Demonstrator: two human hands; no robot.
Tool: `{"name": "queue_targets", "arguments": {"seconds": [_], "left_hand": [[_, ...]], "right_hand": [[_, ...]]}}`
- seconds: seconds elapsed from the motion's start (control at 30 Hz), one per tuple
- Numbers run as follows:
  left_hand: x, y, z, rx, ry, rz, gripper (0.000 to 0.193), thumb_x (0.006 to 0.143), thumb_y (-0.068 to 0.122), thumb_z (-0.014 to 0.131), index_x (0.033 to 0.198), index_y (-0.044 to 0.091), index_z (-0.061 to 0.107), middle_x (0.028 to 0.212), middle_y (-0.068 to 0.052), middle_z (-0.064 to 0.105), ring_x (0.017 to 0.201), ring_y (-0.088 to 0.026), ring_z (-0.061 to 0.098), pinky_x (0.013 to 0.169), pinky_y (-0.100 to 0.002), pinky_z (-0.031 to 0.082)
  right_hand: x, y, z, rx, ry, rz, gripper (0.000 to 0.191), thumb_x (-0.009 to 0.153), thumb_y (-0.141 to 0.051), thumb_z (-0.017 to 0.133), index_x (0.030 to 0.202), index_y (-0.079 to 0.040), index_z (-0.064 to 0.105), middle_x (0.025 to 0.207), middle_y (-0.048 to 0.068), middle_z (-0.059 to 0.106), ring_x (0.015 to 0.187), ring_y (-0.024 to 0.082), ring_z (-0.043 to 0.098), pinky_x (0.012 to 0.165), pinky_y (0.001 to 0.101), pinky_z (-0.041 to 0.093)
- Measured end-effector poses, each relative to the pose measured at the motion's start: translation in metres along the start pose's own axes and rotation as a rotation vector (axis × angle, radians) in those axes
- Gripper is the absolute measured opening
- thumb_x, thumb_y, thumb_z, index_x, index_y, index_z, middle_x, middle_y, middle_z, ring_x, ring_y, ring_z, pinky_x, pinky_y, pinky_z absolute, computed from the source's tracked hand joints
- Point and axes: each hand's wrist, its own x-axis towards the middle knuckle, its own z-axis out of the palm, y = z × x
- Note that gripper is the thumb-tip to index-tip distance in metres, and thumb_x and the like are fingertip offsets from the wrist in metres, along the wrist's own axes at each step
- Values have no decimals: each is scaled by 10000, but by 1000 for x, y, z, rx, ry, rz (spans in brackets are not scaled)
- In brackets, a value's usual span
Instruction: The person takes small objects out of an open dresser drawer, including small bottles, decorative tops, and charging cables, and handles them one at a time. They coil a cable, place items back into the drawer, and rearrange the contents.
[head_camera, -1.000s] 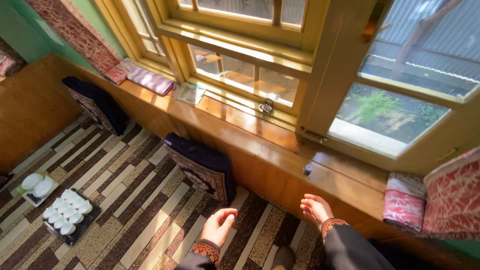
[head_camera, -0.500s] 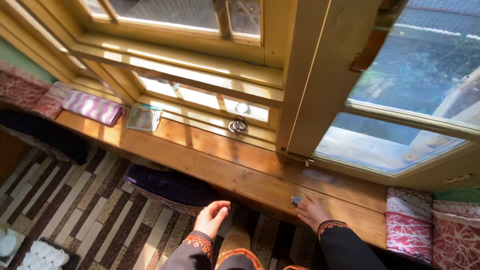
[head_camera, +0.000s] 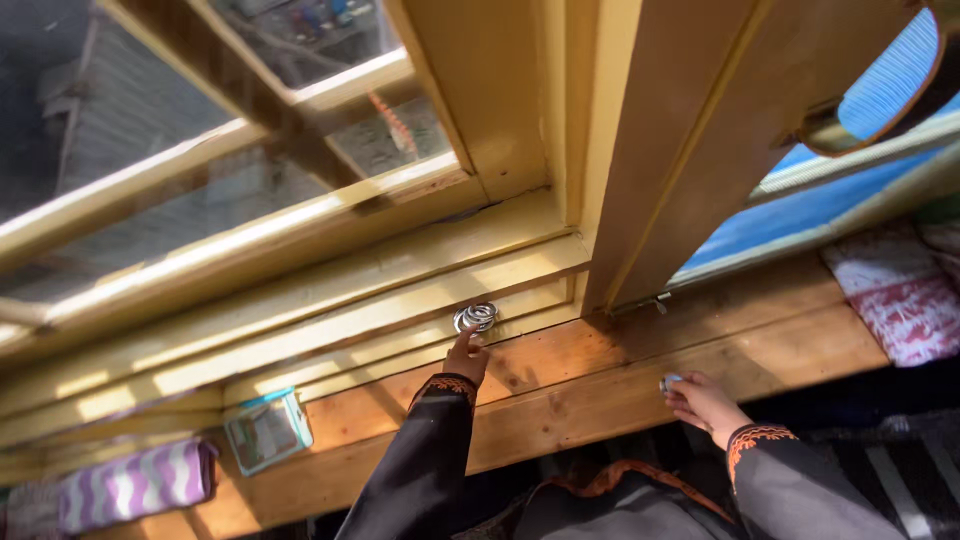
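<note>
My left hand (head_camera: 466, 356) reaches up to a round metal window latch (head_camera: 477, 316) on the lower yellow window frame (head_camera: 330, 320), with a fingertip touching or just under the latch. My right hand (head_camera: 700, 400) rests on the front edge of the wooden sill (head_camera: 600, 370) and closes around a small silvery knob (head_camera: 668, 382) there. Both arms wear dark sleeves with embroidered orange cuffs.
A small teal box (head_camera: 266, 430) and a purple-and-white wavy-patterned cushion (head_camera: 135, 485) lie on the sill at the left. A red-and-white patterned cushion (head_camera: 900, 300) sits at the right. A thick yellow window post (head_camera: 660, 140) rises between the panes. Striped rug (head_camera: 900, 480) below right.
The view has closed in on the window. My left hand rose from below the sill up to the metal latch. My right hand stayed at the small knob on the sill edge.
</note>
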Motion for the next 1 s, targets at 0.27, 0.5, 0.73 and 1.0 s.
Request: {"name": "queue_targets", "arguments": {"seconds": [0.27,0.5,0.73,1.0], "left_hand": [[32,30,24,397,-206,-50,661,855,259,733,1432,147,430,1143,-261,686,1075,-399,684,949,-460,538],[-42,14,62,40,-87,178,515,855,283,720,1309,124,538,1001,-164,763,962,-338,723,861,-465,546],[-195,39,130,-55,-327,660,424,892,178,684,1283,81,554,1045,-203,721,985,-367,708,835,-454,564],[-391,56,203,150,-591,1144,299,879,105,672,1149,39,562,1024,-210,670,948,-421,641,795,-490,534]], "right_hand": [[-42,52,-29,70,156,-38,328,971,-291,644,1254,-126,668,932,1,693,855,93,682,791,292,531],[-66,98,-27,26,269,-140,319,963,-320,696,1084,-31,753,776,24,637,691,155,532,647,332,471],[-129,152,-40,490,367,-485,393,1035,-376,573,923,-10,661,798,33,652,734,119,601,652,279,458],[-316,288,-114,560,481,-646,297,966,-348,604,1079,-82,671,943,-10,680,608,119,546,566,297,478]]}}
